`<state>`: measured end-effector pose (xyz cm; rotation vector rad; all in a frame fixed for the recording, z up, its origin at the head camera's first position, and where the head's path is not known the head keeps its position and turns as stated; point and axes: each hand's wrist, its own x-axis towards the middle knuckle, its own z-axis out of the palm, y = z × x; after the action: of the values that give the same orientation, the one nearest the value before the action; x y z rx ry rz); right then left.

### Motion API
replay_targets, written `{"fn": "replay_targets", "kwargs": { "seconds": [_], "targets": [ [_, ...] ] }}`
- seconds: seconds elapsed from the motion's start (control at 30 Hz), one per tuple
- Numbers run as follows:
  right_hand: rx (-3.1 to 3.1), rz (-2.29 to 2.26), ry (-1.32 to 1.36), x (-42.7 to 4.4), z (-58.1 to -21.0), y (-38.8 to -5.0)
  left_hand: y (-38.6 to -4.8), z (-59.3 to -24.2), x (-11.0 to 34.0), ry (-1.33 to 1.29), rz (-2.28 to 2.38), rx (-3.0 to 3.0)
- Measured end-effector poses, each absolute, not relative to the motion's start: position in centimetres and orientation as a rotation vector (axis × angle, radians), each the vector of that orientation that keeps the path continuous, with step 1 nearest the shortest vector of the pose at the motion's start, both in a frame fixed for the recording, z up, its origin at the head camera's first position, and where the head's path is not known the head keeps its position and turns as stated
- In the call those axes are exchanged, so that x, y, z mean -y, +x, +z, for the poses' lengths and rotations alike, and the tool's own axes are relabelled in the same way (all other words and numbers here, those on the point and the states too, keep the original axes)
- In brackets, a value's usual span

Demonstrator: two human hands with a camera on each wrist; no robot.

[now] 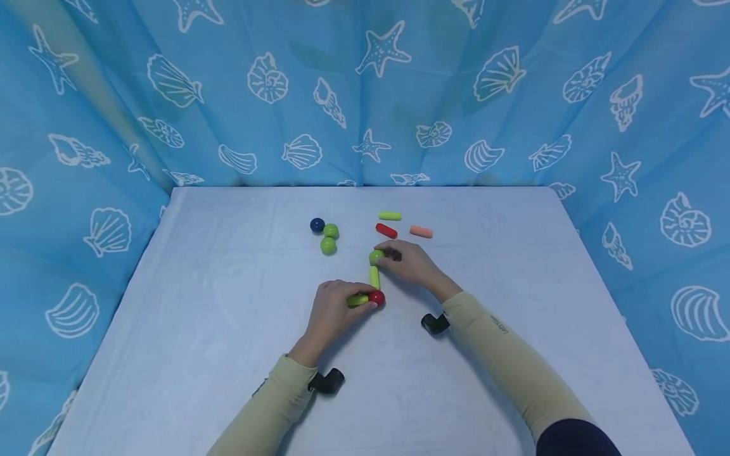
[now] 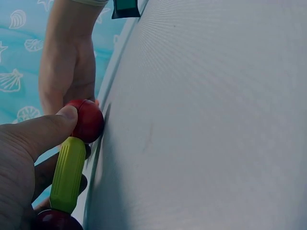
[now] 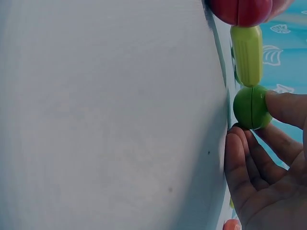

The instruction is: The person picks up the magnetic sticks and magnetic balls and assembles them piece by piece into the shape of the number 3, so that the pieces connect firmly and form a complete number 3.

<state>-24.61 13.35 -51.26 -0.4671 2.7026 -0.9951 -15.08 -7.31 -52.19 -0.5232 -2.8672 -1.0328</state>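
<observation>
My left hand [image 1: 332, 308] pinches a red ball [image 1: 377, 298] between thumb and fingers. A yellow-green ribbed rod [image 2: 68, 175] lies along its palm, touching that ball. At this rod's other end, a dark red ball [image 2: 56, 221] shows in the left wrist view, partly cut off. Farther from me, my right hand [image 1: 415, 263] grips a green ball [image 3: 252, 107] between thumb and fingertips. Another yellow-green rod [image 3: 247, 55] runs from the green ball to the red ball, end to end with both. Some of my left fingers are hidden behind the first rod.
At the back of the white table [image 1: 228, 266] sit a dark blue ball [image 1: 317, 225] and two green balls [image 1: 327, 246]. Right of them lie a yellow-green rod [image 1: 390, 216], a red rod [image 1: 386, 230] and an orange rod [image 1: 421, 232]. A blue shell-patterned curtain [image 1: 342, 82] surrounds the table.
</observation>
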Motion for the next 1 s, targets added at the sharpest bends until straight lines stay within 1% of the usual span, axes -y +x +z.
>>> {"fn": "replay_targets", "kwargs": {
  "seconds": [1.0],
  "targets": [
    [-2.670, -1.088, -0.544, -13.46, -51.45, -24.48, -15.17, -52.41, 7.32, -0.519, -1.038, 2.875]
  ]
}}
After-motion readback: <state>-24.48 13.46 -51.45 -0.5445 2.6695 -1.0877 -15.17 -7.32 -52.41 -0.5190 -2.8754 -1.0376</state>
